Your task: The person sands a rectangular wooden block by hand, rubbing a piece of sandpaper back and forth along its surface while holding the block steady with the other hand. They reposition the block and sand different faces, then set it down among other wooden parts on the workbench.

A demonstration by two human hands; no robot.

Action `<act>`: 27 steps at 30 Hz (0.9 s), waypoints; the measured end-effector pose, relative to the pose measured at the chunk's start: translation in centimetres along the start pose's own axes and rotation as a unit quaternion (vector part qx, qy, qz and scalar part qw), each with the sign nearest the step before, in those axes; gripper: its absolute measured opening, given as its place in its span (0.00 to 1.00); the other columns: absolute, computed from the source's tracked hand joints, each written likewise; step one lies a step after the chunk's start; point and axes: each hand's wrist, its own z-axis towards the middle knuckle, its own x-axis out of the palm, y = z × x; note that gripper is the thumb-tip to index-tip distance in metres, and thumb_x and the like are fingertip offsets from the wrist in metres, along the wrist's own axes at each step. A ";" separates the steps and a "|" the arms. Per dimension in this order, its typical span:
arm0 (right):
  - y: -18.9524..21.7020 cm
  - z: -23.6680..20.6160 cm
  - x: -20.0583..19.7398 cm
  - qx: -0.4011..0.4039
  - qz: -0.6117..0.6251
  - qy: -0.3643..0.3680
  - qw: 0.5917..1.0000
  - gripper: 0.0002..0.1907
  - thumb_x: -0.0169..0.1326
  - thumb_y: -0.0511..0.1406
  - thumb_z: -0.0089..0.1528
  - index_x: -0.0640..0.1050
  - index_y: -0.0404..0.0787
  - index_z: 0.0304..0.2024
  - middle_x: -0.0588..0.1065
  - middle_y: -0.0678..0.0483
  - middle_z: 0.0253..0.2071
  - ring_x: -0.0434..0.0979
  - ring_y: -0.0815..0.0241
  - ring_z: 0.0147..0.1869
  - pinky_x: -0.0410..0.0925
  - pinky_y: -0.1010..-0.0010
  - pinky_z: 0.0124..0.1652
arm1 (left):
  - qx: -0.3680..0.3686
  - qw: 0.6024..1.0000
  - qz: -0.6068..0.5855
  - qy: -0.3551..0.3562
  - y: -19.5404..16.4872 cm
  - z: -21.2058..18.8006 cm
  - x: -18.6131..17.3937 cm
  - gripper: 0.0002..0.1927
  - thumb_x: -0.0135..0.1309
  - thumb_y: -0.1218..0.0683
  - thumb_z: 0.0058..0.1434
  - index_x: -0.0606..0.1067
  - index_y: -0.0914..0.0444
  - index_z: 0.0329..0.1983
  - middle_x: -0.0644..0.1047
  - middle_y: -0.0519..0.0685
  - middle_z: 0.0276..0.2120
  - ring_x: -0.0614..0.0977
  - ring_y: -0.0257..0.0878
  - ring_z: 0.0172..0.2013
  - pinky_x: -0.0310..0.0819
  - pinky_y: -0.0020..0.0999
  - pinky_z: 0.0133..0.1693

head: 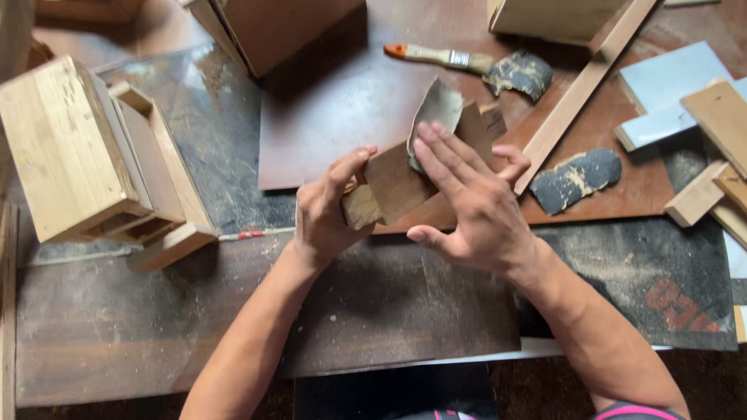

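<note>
Wood block (393, 187) held at the centre of the frame, sandpaper (436, 109) pressed on it.

Largest nearby is the pale wooden box (66, 148) at upper left, lying on the dusty dark worktop (140, 327); a reddish board (342, 101) sits under the work, and a long thin strip (580, 89) runs diagonally at upper right. The block lies between both hands, its long axis slanting from lower left to upper right. The left hand (327, 214) grips its lower left end, thumb up along the edge. The right hand (475, 206) lies flat over the block's right part, fingers stretched out together, pinning the grey sheet, whose free end curls upward. Both hands touch the block. Smaller things sit further up: two worn black sandpaper scraps (580, 179), and a small paintbrush (440, 56) with an orange tip.
</note>
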 end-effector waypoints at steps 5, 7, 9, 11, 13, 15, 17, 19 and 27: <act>-0.3 -1.4 0.4 0.014 -0.012 -0.008 1.000 0.43 0.54 0.64 0.64 0.68 0.43 0.69 0.66 0.55 0.73 0.66 0.63 0.75 0.49 0.55 0.65 | -0.045 0.997 0.058 -0.015 -0.4 0.1 0.5 0.36 0.66 0.63 0.54 0.65 0.64 0.65 0.81 0.54 0.51 0.87 0.42 0.36 0.84 0.33 0.38; -0.6 -1.7 0.9 0.014 0.010 -0.020 1.000 0.45 0.54 0.65 0.64 0.67 0.42 0.70 0.64 0.55 0.73 0.62 0.62 0.75 0.49 0.55 0.66 | 0.085 0.990 0.108 0.022 -0.4 0.2 0.5 0.36 0.70 0.63 0.57 0.64 0.65 0.65 0.80 0.59 0.55 0.87 0.42 0.35 0.83 0.34 0.37; -0.8 -1.9 1.4 0.008 0.021 -0.034 0.999 0.50 0.52 0.66 0.65 0.63 0.39 0.75 0.61 0.53 0.72 0.55 0.60 0.76 0.48 0.55 0.67 | 0.092 0.989 0.113 0.020 -0.5 0.3 0.6 0.35 0.69 0.62 0.57 0.64 0.65 0.64 0.80 0.59 0.54 0.87 0.43 0.36 0.83 0.34 0.38; -0.8 -1.9 1.8 0.013 0.008 -0.005 1.000 0.48 0.49 0.63 0.67 0.58 0.39 0.77 0.52 0.47 0.78 0.49 0.56 0.82 0.42 0.52 0.71 | 0.023 0.995 0.097 -0.001 -0.8 0.0 0.6 0.35 0.68 0.62 0.55 0.65 0.65 0.64 0.80 0.57 0.51 0.87 0.42 0.35 0.83 0.34 0.37; -0.7 -1.7 2.1 0.014 0.006 0.027 1.000 0.49 0.45 0.62 0.68 0.51 0.38 0.78 0.46 0.43 0.81 0.44 0.54 0.85 0.36 0.49 0.73 | -0.114 0.991 0.062 -0.039 -0.9 -0.3 0.7 0.37 0.67 0.62 0.51 0.66 0.65 0.64 0.81 0.52 0.44 0.86 0.42 0.33 0.82 0.33 0.35; -0.6 -1.5 2.1 0.016 0.010 0.059 0.998 0.51 0.41 0.62 0.69 0.44 0.36 0.78 0.45 0.43 0.81 0.40 0.54 0.86 0.30 0.47 0.74 | -0.079 0.994 0.046 -0.056 -0.7 -0.4 0.7 0.36 0.65 0.63 0.55 0.64 0.64 0.66 0.80 0.55 0.49 0.87 0.43 0.38 0.85 0.33 0.39; -0.5 -1.3 2.0 0.023 0.025 0.071 0.997 0.51 0.38 0.62 0.68 0.41 0.36 0.78 0.45 0.44 0.82 0.40 0.55 0.86 0.27 0.48 0.74 | -0.032 0.998 0.041 -0.045 -0.2 -0.2 0.7 0.37 0.65 0.64 0.57 0.63 0.64 0.67 0.79 0.58 0.53 0.88 0.44 0.40 0.84 0.32 0.40; -0.5 -1.1 1.7 0.020 0.008 0.071 0.997 0.51 0.35 0.63 0.68 0.39 0.36 0.77 0.44 0.44 0.82 0.40 0.55 0.86 0.28 0.49 0.75 | 0.042 0.998 0.044 -0.013 0.3 -0.1 0.7 0.37 0.68 0.65 0.58 0.62 0.65 0.67 0.79 0.62 0.54 0.88 0.44 0.40 0.81 0.30 0.39; -0.8 0.1 0.4 -0.015 -0.012 0.052 0.998 0.54 0.32 0.66 0.68 0.40 0.35 0.78 0.43 0.39 0.81 0.40 0.47 0.85 0.41 0.58 0.80 | -0.036 0.999 0.004 -0.008 -1.0 -1.2 1.8 0.37 0.71 0.59 0.55 0.66 0.64 0.66 0.80 0.58 0.50 0.87 0.44 0.41 0.82 0.33 0.41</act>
